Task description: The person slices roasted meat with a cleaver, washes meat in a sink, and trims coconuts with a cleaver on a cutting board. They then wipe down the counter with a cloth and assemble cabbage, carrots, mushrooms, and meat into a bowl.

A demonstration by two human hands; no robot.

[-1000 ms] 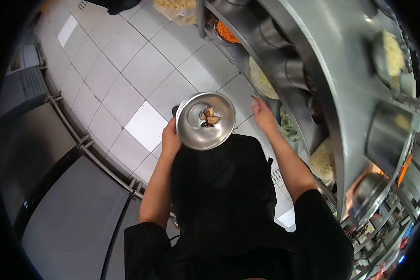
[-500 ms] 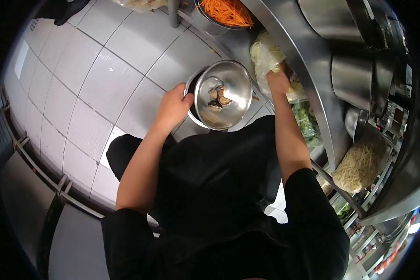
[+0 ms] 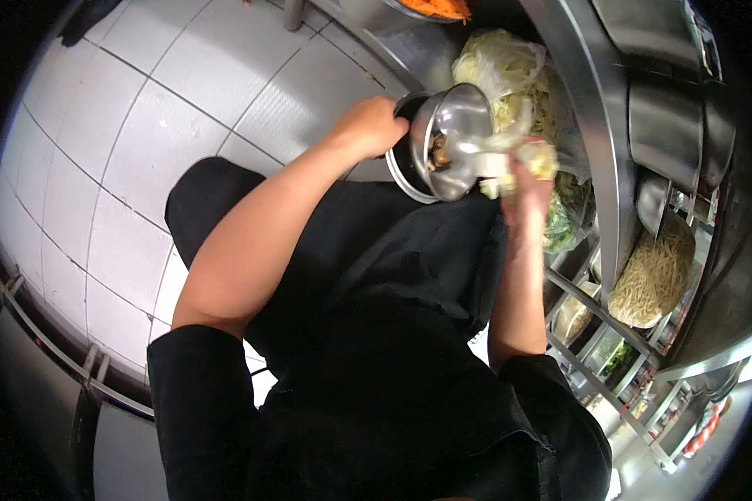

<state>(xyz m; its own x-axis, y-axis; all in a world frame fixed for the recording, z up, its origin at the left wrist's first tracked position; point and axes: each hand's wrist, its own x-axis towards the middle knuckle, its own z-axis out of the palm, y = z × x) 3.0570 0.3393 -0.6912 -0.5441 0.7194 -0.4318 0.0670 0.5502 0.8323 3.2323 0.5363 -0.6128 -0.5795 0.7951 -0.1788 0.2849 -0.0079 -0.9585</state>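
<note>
My left hand [image 3: 374, 127] grips the rims of two metal bowls, a front bowl [image 3: 468, 108] tilted over a second bowl [image 3: 405, 179] behind it. Several brown pieces [image 3: 438, 152] lie in the front bowl. My right hand [image 3: 528, 192] is closed on a handful of pale cut cabbage [image 3: 536, 159], blurred by motion, just right of the front bowl. Beyond it, an open plastic bag of cut cabbage [image 3: 497, 63] rests on the low shelf.
Shredded carrot [image 3: 439, 7] sits in a container at the top. A bag of green vegetables [image 3: 566, 219] lies beside my right wrist. The steel counter edge [image 3: 597, 108] curves down the right, with bagged noodles [image 3: 653, 280] beyond. White floor tiles [image 3: 167, 108] show at left.
My right hand has come out of the bag with cabbage and moved down beside the bowls. My left hand has carried the bowls up and right, tilting them more toward the bag.
</note>
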